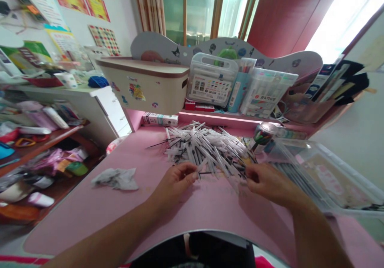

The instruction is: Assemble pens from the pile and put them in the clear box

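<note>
**Hands at pen pile, pink table**

Left hand [177, 179]: fingers curled, thumb and forefinger pinched on a thin black refill [205, 173] that pokes out to the right; hand sits at near edge of pen pile [207, 150]. Right hand [266, 180]: fingers bent inward at pile's near-right edge, touching the clear barrels; whether it grips one, cannot tell – fingertips hidden among the pens.

Item list:
- Pen pile: clear/white barrels w/ black refills, heaped loose mid-table, just beyond both hands. A few black refills stray out to the left.
- Table [126, 208]: pink top, curved near edge.
- Crumpled tissue [116, 178]: on table, left of left hand, well apart from pile.
- Clear plastic bin [336, 172]: right of right hand, near it, lying on the table's right side; contents not clear.
- Round tin [264, 134]: behind pile, right side, touching or just beside bin corner.
- Cream storage box [147, 84]: on raised back ledge, left, stickers on front.
- Marker cases [211, 80]: clear w/ handles, upright on back ledge, centre-right.
- Small flat box [160, 119]: under cream box, at ledge foot.
- Side shelves [45, 136]: far left, cluttered w/ misc. bottles and packets.
</note>
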The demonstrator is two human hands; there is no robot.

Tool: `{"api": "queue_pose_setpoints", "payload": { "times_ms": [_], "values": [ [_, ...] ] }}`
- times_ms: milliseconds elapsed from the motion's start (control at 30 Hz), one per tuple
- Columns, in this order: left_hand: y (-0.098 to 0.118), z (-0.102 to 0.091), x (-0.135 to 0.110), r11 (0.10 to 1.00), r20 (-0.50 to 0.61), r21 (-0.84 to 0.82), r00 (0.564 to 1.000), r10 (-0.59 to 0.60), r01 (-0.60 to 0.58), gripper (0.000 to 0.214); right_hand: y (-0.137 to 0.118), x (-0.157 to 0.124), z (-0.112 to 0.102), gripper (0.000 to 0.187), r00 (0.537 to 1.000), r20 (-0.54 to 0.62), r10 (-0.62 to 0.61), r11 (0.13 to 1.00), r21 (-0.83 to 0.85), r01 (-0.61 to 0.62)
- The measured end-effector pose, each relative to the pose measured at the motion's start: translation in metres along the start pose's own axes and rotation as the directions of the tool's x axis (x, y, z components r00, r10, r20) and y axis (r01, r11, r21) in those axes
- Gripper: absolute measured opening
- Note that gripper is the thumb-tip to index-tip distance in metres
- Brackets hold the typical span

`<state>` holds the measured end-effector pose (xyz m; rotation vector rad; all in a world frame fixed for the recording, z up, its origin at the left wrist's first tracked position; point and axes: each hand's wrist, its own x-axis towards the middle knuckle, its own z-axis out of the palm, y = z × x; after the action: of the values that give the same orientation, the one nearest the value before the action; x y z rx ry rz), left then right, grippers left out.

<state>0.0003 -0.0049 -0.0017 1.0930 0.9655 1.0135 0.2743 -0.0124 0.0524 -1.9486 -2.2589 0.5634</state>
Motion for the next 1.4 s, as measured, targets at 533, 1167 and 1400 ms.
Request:
{"api": "queue_pose_setpoints", "payload": {
  "times_ms": [533, 1167, 1400],
  "values": [
    [0.003, -0.004, -0.003, 0.648, 0.148, 0.666, 0.918, 0.369, -0.368, 0.016, -0.005, -0.004, -0.002, 0.014, 0.963, 0.132, -0.237, 0.559, 0.828, 0.024],
    [-0.008, -0.015, 0.006, 0.364, 0.398, 0.677, 0.735, 0.549, -0.639, 0.023, -0.006, 0.001, 0.012, 0.014, 0.900, 0.243, -0.361, 0.448, 0.892, -0.061],
    [-0.007, -0.010, 0.004, 0.287, 0.512, 0.654, 0.689, 0.513, -0.700, 0.023, -0.006, 0.002, 0.014, 0.018, 0.915, 0.266, -0.305, 0.568, 0.821, -0.049]
  ]
}}
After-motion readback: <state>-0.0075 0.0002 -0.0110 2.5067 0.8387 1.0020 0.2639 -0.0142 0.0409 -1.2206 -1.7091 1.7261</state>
